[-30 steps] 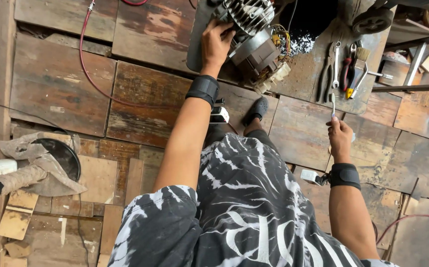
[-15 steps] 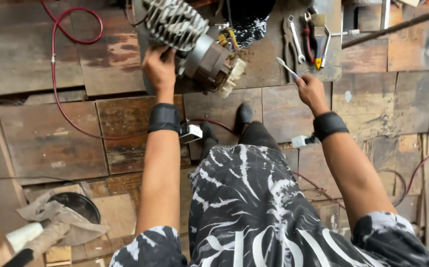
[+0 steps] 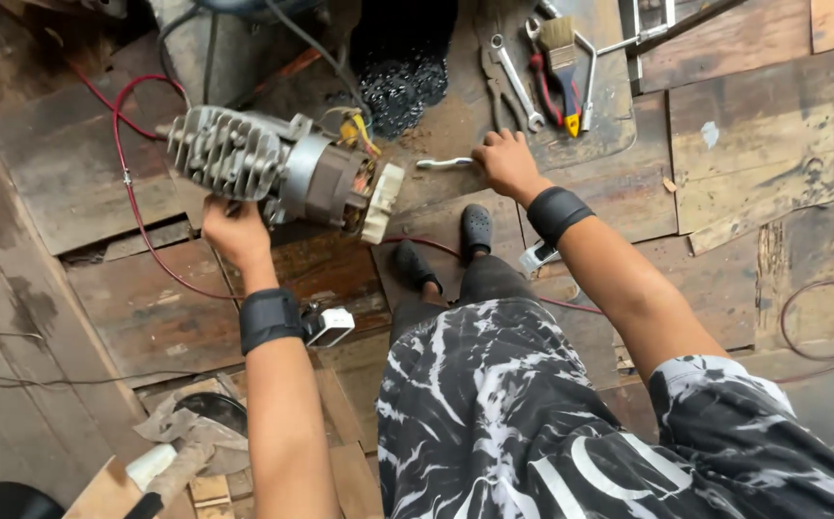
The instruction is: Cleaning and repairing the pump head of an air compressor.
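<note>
Lowered right hand (image 3: 503, 161) on wrench (image 3: 444, 163)

Both arms extend forward and down toward the floor. The left hand (image 3: 236, 231) is raised at the end of a nearly straight forearm, fingers curled closed in a grip (fingertips hidden from this view); a black band encircles the left wrist. The right hand (image 3: 505, 163) reaches farther forward, knuckles up, fingers bent and closed. The right wrist carries a matching black band, elbow slightly bent.
</note>
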